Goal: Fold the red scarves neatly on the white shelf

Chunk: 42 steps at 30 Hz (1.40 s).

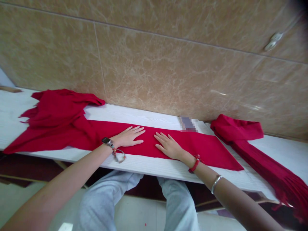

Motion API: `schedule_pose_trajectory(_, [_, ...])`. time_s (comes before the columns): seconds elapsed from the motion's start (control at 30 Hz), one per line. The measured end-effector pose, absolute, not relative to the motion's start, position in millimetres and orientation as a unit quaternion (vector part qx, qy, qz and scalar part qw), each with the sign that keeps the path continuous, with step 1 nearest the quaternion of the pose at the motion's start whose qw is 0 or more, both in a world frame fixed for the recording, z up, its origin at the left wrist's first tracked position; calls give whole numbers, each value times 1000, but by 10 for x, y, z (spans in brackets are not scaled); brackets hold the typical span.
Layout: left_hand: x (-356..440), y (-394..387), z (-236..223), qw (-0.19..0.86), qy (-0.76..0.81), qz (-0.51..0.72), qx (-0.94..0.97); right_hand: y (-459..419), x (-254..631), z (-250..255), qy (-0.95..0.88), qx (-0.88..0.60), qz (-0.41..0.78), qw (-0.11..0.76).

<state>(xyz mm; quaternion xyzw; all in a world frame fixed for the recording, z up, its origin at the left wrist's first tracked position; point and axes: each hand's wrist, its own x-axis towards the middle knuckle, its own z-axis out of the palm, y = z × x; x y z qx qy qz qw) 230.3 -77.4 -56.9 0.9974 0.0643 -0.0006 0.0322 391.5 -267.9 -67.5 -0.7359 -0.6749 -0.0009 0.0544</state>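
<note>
A red scarf [149, 141] lies lengthwise along the white bench top, flat in its middle and right part. At the left it is bunched up in a loose heap with fringe showing. My left hand [128, 136] rests flat on the middle of the cloth, fingers stretched to the right. Just right of it, my right hand [168, 146] lies palm down on the same cloth, fingers pointing left. A small gap of red fabric separates the two hands. Neither hand grips anything.
A second red scarf [237, 130] lies folded at the right, its fringed end hanging over the front edge. A blurred-out flat item [189, 124] sits against the tiled wall [154, 70]. The white bench top [144, 163] is narrow. A white plug-like object [273, 41] hangs by the wall.
</note>
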Motion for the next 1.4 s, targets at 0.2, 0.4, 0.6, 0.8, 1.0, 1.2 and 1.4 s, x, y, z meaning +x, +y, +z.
schedule_pose_trajectory(0.2, [2034, -677, -598, 16, 78, -1, 997, -2708, 3855, -592, -671, -739, -14, 62])
schedule_pose_trajectory(0.4, [1958, -676, -609, 9, 86, 8, 996, -2760, 3607, -548, -733, -676, 35, 72])
schedule_pose_trajectory(0.6, [1967, -670, -608, 16, 87, 8, 996, -3035, 3646, -494, -778, -613, 123, 62])
schedule_pose_trajectory(0.8, [1931, -729, -559, 7, 29, 49, 998, -3070, 3771, -365, -755, -625, 123, 154])
schedule_pose_trajectory(1.0, [1751, -980, -302, -46, -42, 30, 998, -2876, 3760, -425, -773, -618, 60, 131])
schedule_pose_trajectory(1.2, [1646, -1064, -155, -102, -50, -37, 993, -2760, 3448, -407, -794, -595, -17, 122])
schedule_pose_trajectory(1.4, [1630, -1031, -270, -166, -7, -1, 986, -2536, 3226, -456, -792, -596, -73, 109])
